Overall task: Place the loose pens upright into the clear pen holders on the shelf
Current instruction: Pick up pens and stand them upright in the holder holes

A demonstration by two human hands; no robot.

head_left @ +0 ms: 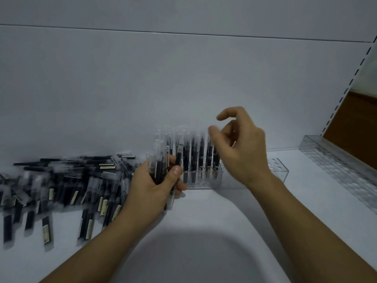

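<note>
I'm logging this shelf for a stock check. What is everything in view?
loose pens: many, black and clear, heaped at left
bundle of pens: several, black and clear, centre-left
centre holder: one, clear, mid-shelf
upright pens: several, black, in the centre holder
small holder: one, clear, right of it
long holder: one, clear, far right
shelf: one, white, beneath all
left hand: one, grips the bundle of pens
right hand: one, above the upright pens, holding nothing

White back panel [183,78], a slotted metal upright [351,78] at its right edge, brown board [350,127] beyond.
</note>
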